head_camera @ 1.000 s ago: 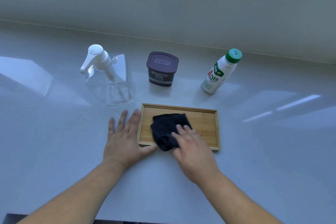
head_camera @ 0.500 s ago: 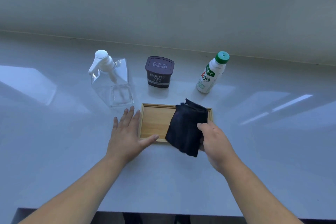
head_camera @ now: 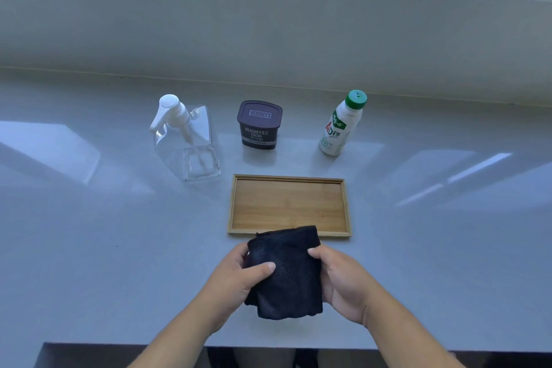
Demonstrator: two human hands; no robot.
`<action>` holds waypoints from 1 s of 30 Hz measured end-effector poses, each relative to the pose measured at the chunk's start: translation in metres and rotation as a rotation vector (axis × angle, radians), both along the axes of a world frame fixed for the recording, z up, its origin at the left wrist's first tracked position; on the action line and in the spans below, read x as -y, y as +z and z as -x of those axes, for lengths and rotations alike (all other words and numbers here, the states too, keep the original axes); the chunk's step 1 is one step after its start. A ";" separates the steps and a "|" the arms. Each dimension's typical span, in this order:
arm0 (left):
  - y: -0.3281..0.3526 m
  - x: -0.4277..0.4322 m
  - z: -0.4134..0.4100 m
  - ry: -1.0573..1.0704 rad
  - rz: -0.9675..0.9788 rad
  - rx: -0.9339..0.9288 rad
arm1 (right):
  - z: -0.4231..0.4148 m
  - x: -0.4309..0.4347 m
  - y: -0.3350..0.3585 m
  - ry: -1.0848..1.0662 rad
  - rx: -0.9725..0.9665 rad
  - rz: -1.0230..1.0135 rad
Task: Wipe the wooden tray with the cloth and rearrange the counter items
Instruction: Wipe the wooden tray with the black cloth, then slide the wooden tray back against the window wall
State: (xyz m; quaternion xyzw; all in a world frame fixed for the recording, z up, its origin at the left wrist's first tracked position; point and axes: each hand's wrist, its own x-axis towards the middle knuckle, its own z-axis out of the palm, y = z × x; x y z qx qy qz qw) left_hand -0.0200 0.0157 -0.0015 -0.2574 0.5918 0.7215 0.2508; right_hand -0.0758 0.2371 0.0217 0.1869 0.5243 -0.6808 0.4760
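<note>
In the lower centre of the frame I see both hands raised just above the near edge of the counter (head_camera: 89, 248), gripping a folded black cloth (head_camera: 285, 272) between them. The left hand (head_camera: 236, 281) clasps the cloth's left side, thumb pressed flat across its front and fingers curled behind; the right hand (head_camera: 343, 281) pinches the right edge, thumb tip on the front, the other fingers hidden behind the fabric. The cloth's upper edge overlaps, from my view, the near rim of the wooden tray (head_camera: 288, 178), which lies flat at mid-frame with its floor bare; I cannot tell whether cloth and rim touch. Beyond the tray, three items stand in a row, well apart from each other. At left, a clear square bottle with a white pump head (head_camera: 186, 140). In the middle, a dark brown tub (head_camera: 259, 125) reading "HERSHEY'S" on its lid and "HERSHEY'S COCOA" on its side. At right, a white drink bottle with a green cap (head_camera: 340, 125), its label showing "AD" in red; the smaller print is unreadable. Behind them a pale wall (head_camera: 268, 24) rises across the upper frame.
</note>
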 end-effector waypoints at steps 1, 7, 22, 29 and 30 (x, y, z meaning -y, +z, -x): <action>-0.003 -0.002 -0.001 -0.005 0.030 0.007 | -0.003 -0.003 -0.003 0.008 -0.005 -0.045; -0.016 -0.007 -0.003 -0.199 0.392 0.044 | -0.025 -0.011 -0.021 0.130 -0.095 -0.351; -0.006 0.018 0.023 -0.130 0.968 -0.029 | -0.002 -0.027 -0.019 0.152 -0.663 -1.076; 0.006 0.038 0.088 0.102 0.525 0.169 | 0.068 -0.046 -0.024 -0.145 -0.376 -0.735; 0.010 0.040 0.093 0.084 0.492 0.202 | 0.072 -0.046 -0.023 -0.160 -0.346 -0.697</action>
